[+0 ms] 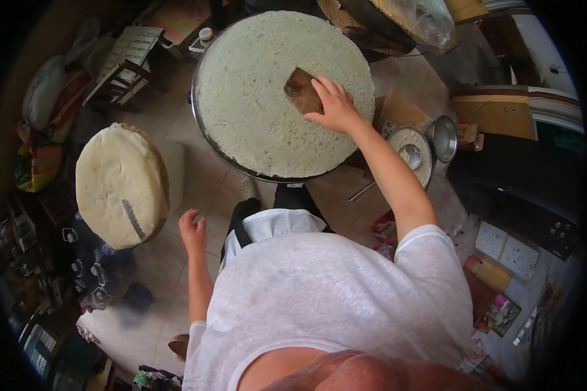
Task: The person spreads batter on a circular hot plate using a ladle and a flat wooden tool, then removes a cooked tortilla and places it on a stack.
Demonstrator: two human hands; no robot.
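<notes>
A large round griddle (210,141) stands before me, its top covered almost to the rim by a thin pale sheet of batter (264,107). My right hand (333,105) grips a flat brown scraper (301,90), which rests on the batter right of the middle. Down at my left side, my left hand (193,230) hangs free with its fingers loosely curled and apart. Beyond it lies a stack of round flatbreads (112,181) on a woven round base (162,181). A toothed metal blade (133,219) lies on the top flatbread.
Right of the griddle stand a bowl of batter (423,171) with a ladle (411,155) in it and a metal bowl (444,139). Several large water bottles (98,273) stand at the left. A small folding chair (124,73) is at the upper left, a dark cabinet (518,181) at the right.
</notes>
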